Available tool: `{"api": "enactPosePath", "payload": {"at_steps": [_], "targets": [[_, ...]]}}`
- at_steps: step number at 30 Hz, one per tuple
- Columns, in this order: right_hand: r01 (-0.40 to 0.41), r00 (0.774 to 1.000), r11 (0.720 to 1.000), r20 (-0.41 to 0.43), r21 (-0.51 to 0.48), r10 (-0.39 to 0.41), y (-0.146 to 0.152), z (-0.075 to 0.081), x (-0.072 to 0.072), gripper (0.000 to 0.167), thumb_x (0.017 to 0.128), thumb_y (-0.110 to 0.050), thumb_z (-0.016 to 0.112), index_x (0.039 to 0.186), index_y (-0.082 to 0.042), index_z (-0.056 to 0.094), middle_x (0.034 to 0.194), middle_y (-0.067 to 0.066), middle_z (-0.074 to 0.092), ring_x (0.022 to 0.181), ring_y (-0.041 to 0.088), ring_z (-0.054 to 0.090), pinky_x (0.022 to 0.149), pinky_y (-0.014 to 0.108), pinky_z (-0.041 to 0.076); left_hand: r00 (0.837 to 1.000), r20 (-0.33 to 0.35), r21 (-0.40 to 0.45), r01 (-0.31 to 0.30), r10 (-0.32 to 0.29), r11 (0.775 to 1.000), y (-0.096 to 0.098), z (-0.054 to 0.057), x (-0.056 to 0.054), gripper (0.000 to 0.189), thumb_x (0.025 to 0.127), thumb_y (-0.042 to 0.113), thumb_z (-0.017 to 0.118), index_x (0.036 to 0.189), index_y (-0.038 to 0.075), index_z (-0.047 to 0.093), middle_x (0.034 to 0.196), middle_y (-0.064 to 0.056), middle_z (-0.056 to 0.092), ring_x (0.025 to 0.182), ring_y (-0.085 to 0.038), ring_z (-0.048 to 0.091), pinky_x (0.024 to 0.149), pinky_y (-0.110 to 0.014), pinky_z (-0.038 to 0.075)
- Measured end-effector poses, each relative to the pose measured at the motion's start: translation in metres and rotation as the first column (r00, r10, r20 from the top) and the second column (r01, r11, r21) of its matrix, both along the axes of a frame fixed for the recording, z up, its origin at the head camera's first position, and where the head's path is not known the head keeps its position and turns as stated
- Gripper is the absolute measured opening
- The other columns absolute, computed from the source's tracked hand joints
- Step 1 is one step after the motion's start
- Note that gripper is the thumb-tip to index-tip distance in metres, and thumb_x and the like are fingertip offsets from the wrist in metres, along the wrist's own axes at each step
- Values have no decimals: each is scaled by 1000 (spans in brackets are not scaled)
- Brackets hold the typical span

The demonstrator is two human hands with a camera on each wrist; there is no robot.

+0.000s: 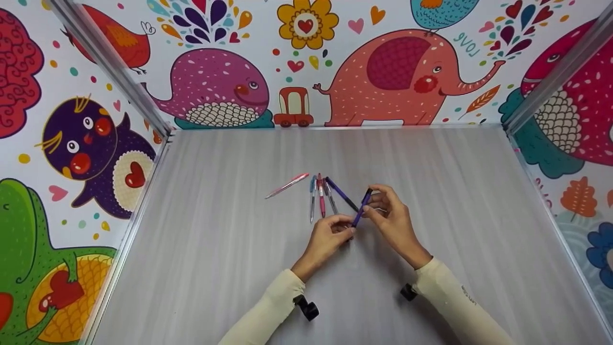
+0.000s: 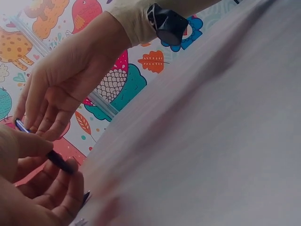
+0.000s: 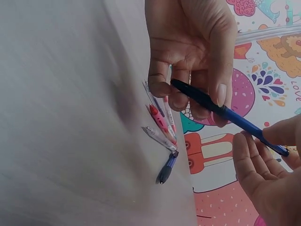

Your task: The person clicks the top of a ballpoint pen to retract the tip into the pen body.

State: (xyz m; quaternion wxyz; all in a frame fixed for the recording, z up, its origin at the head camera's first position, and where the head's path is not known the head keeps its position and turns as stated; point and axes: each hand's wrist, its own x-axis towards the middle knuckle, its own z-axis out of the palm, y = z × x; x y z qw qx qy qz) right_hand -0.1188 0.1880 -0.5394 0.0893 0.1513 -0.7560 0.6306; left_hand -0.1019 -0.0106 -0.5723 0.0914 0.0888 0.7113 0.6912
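Note:
Both hands hold one blue-purple pen (image 1: 362, 207) with a black grip section, raised above the table at a slant. My left hand (image 1: 329, 235) pinches its lower, black end between thumb and fingers, as the right wrist view shows. Toward the other end, my right hand (image 1: 393, 221) pinches the blue barrel (image 3: 244, 123). Just beyond the hands another blue-purple pen (image 1: 341, 194) lies on the table. Beside it are a clear pen with a dark core (image 1: 330, 197), a pink-red pen (image 1: 321, 195) and a clear pen with a blue top (image 1: 312, 199).
A clear pen with a pink-red end (image 1: 287, 186) lies apart at the left of the group. The grey table (image 1: 215, 215) is bounded by metal rails and walls with cartoon animals (image 1: 220, 86). A black wrist camera (image 1: 306, 307) is strapped at each sleeve.

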Motion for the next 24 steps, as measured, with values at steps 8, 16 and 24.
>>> {"api": "enactPosePath", "payload": {"at_steps": [8,16,24], "targets": [[19,1000,999,-8,-32,-19,5,-2,0,45,98,13,75,138,4,58,108,22,73,94,27,75,79,31,64,1000,-14,-9,-22,21,1000,-4,0,-3,16,99,0,78,114,-1,81,95,-9,79,80,-10,70,69,-21,54],[56,998,998,-36,-23,-57,12,-4,0,39,95,11,79,129,5,63,105,20,77,92,17,75,77,25,62,994,-84,-75,-83,77,994,-9,-1,-4,13,99,4,80,111,4,83,101,-5,78,88,-13,70,78,-23,57],[87,995,996,-46,4,-87,19,-9,2,31,95,9,80,124,4,71,102,19,80,87,18,76,77,22,61,981,-180,-122,-96,73,988,-15,-1,-6,11,100,5,80,111,8,83,103,-3,76,95,-13,69,84,-28,60]]}}
